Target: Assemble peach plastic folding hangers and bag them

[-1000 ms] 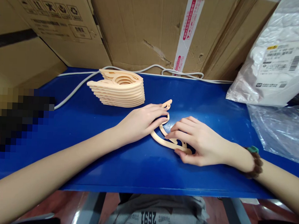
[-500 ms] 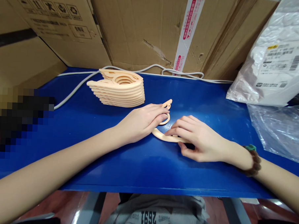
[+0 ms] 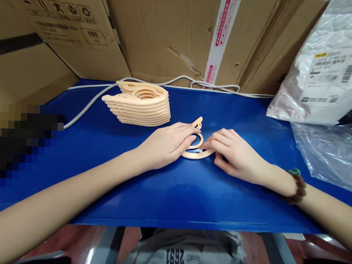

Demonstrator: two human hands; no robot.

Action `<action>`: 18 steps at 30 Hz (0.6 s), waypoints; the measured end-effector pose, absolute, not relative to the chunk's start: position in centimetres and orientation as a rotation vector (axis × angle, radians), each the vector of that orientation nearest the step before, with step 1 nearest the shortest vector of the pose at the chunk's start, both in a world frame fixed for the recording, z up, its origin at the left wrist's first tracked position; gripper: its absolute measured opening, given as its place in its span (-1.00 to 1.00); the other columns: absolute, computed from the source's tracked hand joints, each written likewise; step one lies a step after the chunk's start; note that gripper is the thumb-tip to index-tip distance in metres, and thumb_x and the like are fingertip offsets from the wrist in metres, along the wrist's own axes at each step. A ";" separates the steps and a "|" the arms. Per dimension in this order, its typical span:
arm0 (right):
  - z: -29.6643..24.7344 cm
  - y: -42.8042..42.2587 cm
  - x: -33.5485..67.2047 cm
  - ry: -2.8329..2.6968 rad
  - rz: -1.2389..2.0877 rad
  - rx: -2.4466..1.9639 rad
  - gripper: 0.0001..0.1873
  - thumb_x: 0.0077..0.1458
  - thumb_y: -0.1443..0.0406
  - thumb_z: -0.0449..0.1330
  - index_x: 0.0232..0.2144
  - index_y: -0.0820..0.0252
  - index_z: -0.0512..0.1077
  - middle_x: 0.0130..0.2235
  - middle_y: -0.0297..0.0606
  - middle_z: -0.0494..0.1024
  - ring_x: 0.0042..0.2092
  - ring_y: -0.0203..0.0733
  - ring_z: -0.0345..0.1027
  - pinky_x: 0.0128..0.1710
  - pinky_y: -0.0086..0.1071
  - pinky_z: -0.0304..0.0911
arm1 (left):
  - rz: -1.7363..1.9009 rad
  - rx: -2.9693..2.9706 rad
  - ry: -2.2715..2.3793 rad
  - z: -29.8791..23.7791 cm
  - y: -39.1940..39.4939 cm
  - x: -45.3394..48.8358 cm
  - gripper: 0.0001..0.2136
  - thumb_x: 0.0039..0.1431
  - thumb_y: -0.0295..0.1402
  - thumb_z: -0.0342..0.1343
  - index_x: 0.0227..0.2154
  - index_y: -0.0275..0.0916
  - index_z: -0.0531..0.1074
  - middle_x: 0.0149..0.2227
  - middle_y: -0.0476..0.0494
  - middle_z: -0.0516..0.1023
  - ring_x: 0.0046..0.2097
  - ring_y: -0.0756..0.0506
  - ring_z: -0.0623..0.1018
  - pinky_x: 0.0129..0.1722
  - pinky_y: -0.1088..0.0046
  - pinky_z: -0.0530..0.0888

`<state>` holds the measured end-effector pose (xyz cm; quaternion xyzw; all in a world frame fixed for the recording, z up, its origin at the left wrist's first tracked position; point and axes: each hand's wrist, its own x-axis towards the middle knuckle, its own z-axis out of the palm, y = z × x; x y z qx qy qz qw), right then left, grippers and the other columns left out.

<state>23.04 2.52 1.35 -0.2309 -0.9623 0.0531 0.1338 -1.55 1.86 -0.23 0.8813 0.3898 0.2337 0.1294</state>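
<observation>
A peach plastic folding hanger [image 3: 196, 147] lies on the blue table [image 3: 167, 194] between my two hands. My left hand [image 3: 166, 145] rests flat over its left part, fingers stretched across the hook end. My right hand [image 3: 235, 156] grips its right arm, fingers curled over it, and the arm lies swung in close to the hook. Much of the hanger is hidden under my fingers. A stack of several folded peach hangers [image 3: 139, 103] stands behind my left hand.
Cardboard boxes [image 3: 180, 35] wall the back of the table. A white cable [image 3: 86, 104] runs along the back edge. A white shipping bag [image 3: 321, 72] and clear plastic film [image 3: 326, 154] lie at the right. A blurred patch covers the left edge.
My right hand has swung the hanger's arm up and away from me, folding it in toward the hook. My left hand has stayed in place on the hanger.
</observation>
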 end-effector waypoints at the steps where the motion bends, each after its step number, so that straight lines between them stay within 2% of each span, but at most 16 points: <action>1: 1.3 2.7 23.1 -2.780 0.164 -0.687 -0.63 0.13 0.51 0.03 -0.04 0.21 0.41 -0.11 -0.11 0.52 -0.08 -0.04 0.29 -0.09 -0.18 0.16 | 0.669 2.578 1.127 -0.2 1.9 -1.6 -0.63 0.43 -0.35 -0.19 0.12 -0.28 0.42 0.19 -0.21 0.50 0.22 -0.14 0.46 0.17 0.27 0.45; 5: 0.9 3.2 23.4 -2.721 0.180 -0.715 -0.66 0.18 0.51 0.02 -0.05 0.18 0.38 -0.08 -0.14 0.53 -0.07 -0.07 0.33 -0.11 -0.21 0.16 | 0.640 2.633 1.102 -0.5 2.1 -1.8 -0.60 0.31 -0.55 -0.16 0.12 -0.27 0.41 0.19 -0.22 0.49 0.20 -0.13 0.47 0.09 0.31 0.50; 10: 1.0 3.3 23.5 -2.696 0.141 -0.744 -0.73 0.26 0.45 0.02 -0.04 0.17 0.38 -0.04 -0.14 0.56 -0.05 -0.07 0.38 -0.08 -0.20 0.17 | 0.679 2.684 1.044 -1.1 2.7 -2.1 -0.71 0.38 -0.47 -0.08 0.07 -0.20 0.42 0.21 -0.18 0.47 0.21 -0.15 0.46 0.14 0.27 0.45; 18: 1.3 3.0 23.3 -2.672 0.164 -0.819 -0.75 0.27 0.44 0.05 -0.06 0.18 0.43 -0.04 -0.17 0.60 -0.01 -0.09 0.40 -0.03 -0.23 0.18 | 0.672 2.674 1.013 -1.4 2.9 -2.2 -0.73 0.40 -0.44 -0.06 0.09 -0.19 0.38 0.23 -0.19 0.43 0.22 -0.15 0.42 0.14 0.29 0.44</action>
